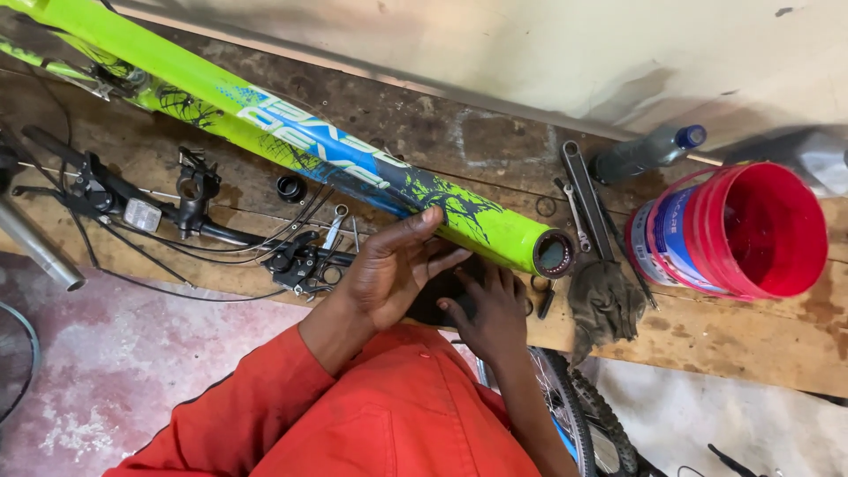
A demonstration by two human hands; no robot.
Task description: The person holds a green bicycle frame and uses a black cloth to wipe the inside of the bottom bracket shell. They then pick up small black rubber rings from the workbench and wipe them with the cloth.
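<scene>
On the near side of the green frame tube (291, 132), which lies slantwise across the wooden bench (751, 336), both hands are at work.

Left hand (393, 269): open, fingers apart, fingertips pressed on the tube close to its open end (555, 253).
Right hand (490, 314): just below the tube, fingers curled down on a dark piece (442, 296).

Step, as judged: steadying the frame while the dark piece is handled under it. Any further move there calls for the left hand to hold the tube firm and the right to keep a secure grip.

Right of the tube end: wrenches (583, 190), a grey rag (605, 300), a red bucket (751, 234).

Unclear: what the dark piece is, since the hands cover most of it, and whether it touches the tube. The frame's upper end is cut off at the picture edge.
</scene>
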